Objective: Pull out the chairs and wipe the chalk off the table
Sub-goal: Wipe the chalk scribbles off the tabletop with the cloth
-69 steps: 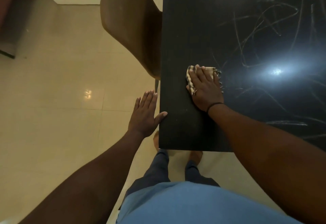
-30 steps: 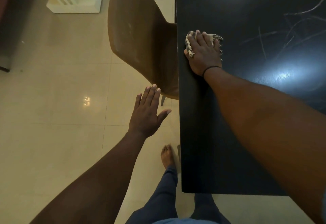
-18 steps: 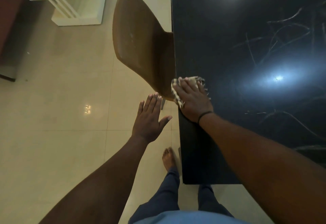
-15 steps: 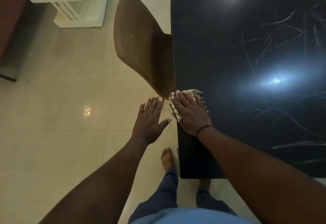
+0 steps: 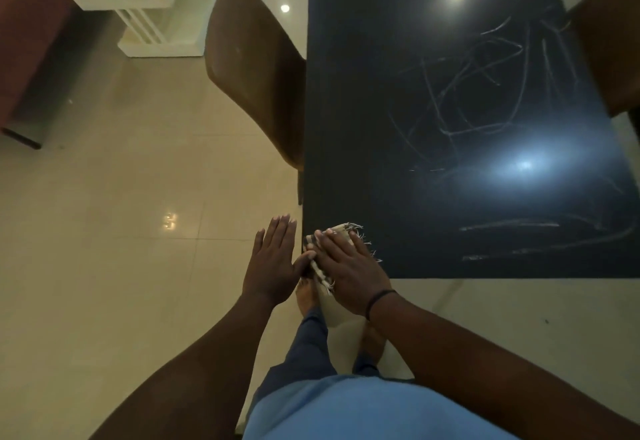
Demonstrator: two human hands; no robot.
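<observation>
A black table (image 5: 363,121) fills the upper right, with white chalk scribbles (image 5: 464,103) across its middle and right part. My right hand (image 5: 349,266) presses a striped, fringed cloth (image 5: 341,231) flat on the table's near left corner. My left hand (image 5: 273,259) is held flat and open just off the table's left edge, its thumb touching the cloth. A brown chair (image 5: 256,69) stands at the table's left side, its seat partly under the top. A second brown chair (image 5: 609,51) shows at the right edge.
A beige tiled floor (image 5: 121,214) spreads to the left. A white pedestal (image 5: 152,17) with a glass top stands at the back left, next to a dark red piece of furniture (image 5: 27,41). My bare feet are below the table's corner.
My right hand has dragged the cloth back along the left edge from beside the chair to the near corner. My left hand stayed open by the edge and now touches the cloth.
</observation>
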